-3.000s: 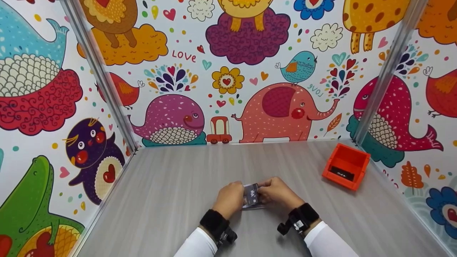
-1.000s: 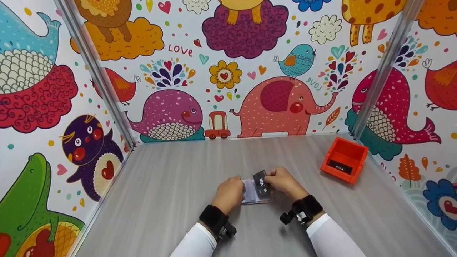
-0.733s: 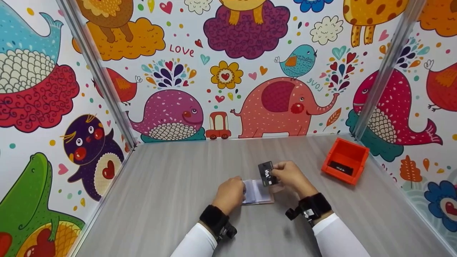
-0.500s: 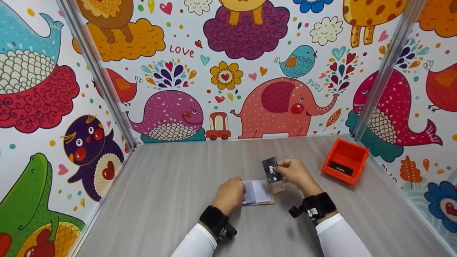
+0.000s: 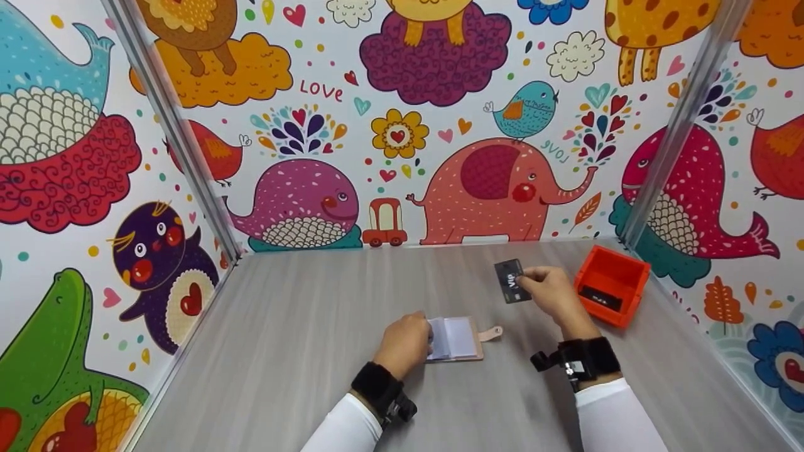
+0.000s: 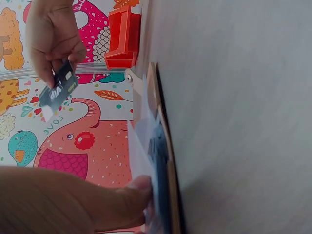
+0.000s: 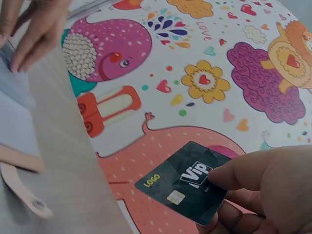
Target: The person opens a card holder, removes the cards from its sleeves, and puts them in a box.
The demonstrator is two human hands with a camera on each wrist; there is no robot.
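My right hand (image 5: 556, 298) pinches a black VIP card (image 5: 507, 279) between thumb and fingers, raised above the table. The card's chip and "LOGO" lettering face the right wrist camera. My left hand (image 5: 403, 342) grips the left part of a small card holder (image 5: 463, 339), which lies spread open on the table. Its clear plastic sleeves (image 7: 18, 122) show, with the left thumb on them in the left wrist view. A pale strap with a metal snap (image 5: 491, 334) sticks out from the holder's right side. The holder's left end is hidden under the left hand.
An orange bin (image 5: 619, 267) stands at the table's back right, just beyond the right hand, with a black item (image 5: 600, 297) inside. The grey table (image 5: 301, 326) meets cartoon-printed walls (image 5: 402, 182) at the back and both sides.
The right hand has drawn the black card up off the card holder and carried it right, toward the bin. The sleeves and strap have come into view. The left hand has stayed put.
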